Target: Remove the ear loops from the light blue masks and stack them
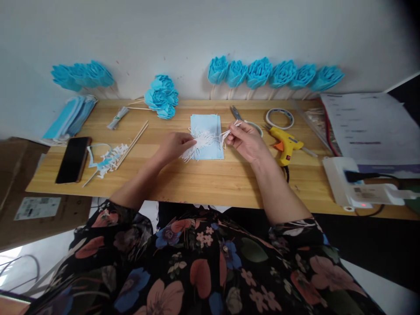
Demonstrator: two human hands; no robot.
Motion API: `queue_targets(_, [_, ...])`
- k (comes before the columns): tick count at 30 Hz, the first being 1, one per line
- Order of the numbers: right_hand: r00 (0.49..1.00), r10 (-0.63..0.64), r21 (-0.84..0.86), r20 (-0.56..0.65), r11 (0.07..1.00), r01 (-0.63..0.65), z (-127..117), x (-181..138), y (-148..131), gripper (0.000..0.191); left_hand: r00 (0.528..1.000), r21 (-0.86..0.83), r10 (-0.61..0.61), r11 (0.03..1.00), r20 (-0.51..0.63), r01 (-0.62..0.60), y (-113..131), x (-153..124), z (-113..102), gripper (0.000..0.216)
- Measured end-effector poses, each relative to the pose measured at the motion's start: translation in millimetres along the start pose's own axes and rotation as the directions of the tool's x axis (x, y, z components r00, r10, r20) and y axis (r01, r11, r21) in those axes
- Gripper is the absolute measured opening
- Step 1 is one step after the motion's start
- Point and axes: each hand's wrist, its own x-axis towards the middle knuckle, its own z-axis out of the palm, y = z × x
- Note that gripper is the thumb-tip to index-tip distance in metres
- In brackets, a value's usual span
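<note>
My left hand (177,146) is closed on the near-left side of a tangled bundle of thin white strings (203,139). Beneath the bundle lies a stack of flat light-blue sheets (210,152). To the right, my right hand (245,141) pinches a few white strings (227,134), whose loose ends trail toward the bundle. Whether these strings are still joined to it I cannot tell. Scissors or pliers with grey metal jaws (235,112) lie just behind my right hand, partly hidden by it. A yellow glue gun (285,144) rests to the right of that hand.
Blue paper-like flowers on sticks stand along the wall (259,73), with more flowers (162,97) lying at the back. On the left are folded blue masks (70,118), a phone (73,159) and thin sticks (133,144). A tape roll (280,118) and a power strip (341,183) are right.
</note>
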Motion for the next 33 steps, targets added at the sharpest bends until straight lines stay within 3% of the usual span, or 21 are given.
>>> queue_targets(5, [1.0, 0.014, 0.019, 0.003, 1.0, -0.014, 0.6, -1.0, -0.7, 0.042, 0.996, -0.215, -0.074, 0.975, -0.05, 0.062, -7.8, 2.8, -0.4, 0.03])
queue_targets(10, [0.999, 0.033, 0.039, -0.019, 0.999, -0.032, 1.9, -1.5, -3.2, 0.044, 0.939, -0.186, -0.081, 0.982, -0.335, 0.018, -0.3, 1.3, -16.3, 0.023])
queue_targets(13, [0.999, 0.048, 0.042, -0.02, 0.998, -0.047, 5.8, -3.1, -4.3, 0.046, 0.919, -0.324, -0.068, 0.944, -0.389, -0.067, 8.3, 3.1, -21.9, 0.022])
queue_targets(16, [0.998, 0.064, 0.012, 0.008, 0.998, -0.064, 18.6, -8.3, -9.7, 0.047, 0.958, -0.579, -0.062, 0.807, -0.279, -0.117, 18.9, 10.4, -17.2, 0.027])
queue_targets(19, [0.991, 0.073, -0.087, 0.115, 0.994, -0.063, 39.3, -13.5, -21.0, 0.046, 0.991, -0.775, -0.077, 0.631, -0.11, -0.037, 30.7, 19.4, -6.8, 0.032])
queue_targets(22, [0.975, 0.05, -0.202, 0.215, 0.979, -0.006, 55.2, -9.7, -30.9, 0.045, 0.998, -0.853, -0.05, 0.518, 0.042, 0.062, 39.5, 23.5, 1.7, 0.035])
queue_targets(27, [0.99, -0.098, -0.411, 0.106, 0.902, 0.133, 49.9, 12.8, -25.6, 0.044, 0.98, -0.864, 0.042, 0.48, 0.195, 0.152, 36.9, 18.1, 5.2, 0.039])
queue_targets(33, [0.995, -0.103, -0.419, 0.013, 0.903, 0.098, 38.7, 19.7, -8.3, 0.042, 0.965, -0.876, 0.055, 0.436, 0.255, 0.207, 27.4, 10.5, 6.3, 0.042])
